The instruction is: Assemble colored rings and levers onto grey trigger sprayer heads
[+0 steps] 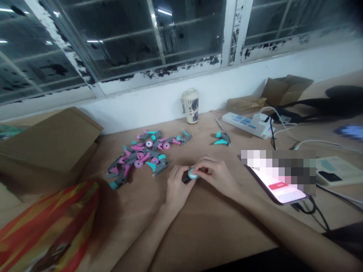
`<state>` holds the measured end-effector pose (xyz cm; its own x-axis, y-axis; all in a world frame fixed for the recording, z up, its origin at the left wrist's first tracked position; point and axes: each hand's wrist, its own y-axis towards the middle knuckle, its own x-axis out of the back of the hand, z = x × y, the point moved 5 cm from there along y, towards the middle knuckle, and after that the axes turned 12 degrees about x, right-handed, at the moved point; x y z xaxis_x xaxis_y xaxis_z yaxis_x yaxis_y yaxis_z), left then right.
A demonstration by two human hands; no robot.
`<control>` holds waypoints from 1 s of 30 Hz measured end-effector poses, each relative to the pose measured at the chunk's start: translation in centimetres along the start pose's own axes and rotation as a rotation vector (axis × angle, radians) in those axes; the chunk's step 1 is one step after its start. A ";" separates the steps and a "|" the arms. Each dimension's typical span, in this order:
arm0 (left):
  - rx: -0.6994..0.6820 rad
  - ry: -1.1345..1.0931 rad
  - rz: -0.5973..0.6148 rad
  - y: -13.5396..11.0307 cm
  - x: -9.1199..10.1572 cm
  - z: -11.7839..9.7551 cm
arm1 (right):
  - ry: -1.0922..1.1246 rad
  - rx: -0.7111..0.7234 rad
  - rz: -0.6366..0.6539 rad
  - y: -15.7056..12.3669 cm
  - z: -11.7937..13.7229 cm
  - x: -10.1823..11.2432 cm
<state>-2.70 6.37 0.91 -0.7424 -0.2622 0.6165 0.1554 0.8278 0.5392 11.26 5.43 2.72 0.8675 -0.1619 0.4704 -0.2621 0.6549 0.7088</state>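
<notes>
In the middle of the table, my left hand (178, 185) is closed around a trigger sprayer head, whose round teal collar (193, 173) faces up with a white inside. My right hand (215, 174) pinches at that collar with thumb and forefinger; whatever small part sits between the fingertips is hidden. Most of the sprayer's grey body is covered by my left hand. Beyond and to the left lies a loose pile of grey trigger sprayer heads (144, 154) with pink or teal triggers and collars. One teal and grey sprayer head (222, 138) rests alone past my right hand.
A paper cup (191, 106) stands by the wall. At right are a power strip (246, 124) with cables, a lit phone (283, 185) and a pale box (340, 170). A cardboard box (51, 139) and a red-yellow bag (53, 226) occupy the left side.
</notes>
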 end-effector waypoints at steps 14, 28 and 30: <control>-0.017 0.022 0.015 0.2 0.0 0.3 | -0.091 0.033 0.147 0.0 0.1 0.2; -0.134 0.088 0.038 0.1 0.1 0.2 | -0.248 -0.026 0.243 -0.1 0.5 0.2; -0.145 0.096 0.041 0.1 0.0 0.1 | -0.264 -0.026 0.250 -0.1 0.6 0.2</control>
<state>-2.80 6.46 0.91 -0.6688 -0.2816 0.6880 0.2822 0.7601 0.5854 11.22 4.92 3.10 0.6378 -0.1772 0.7496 -0.4385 0.7166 0.5425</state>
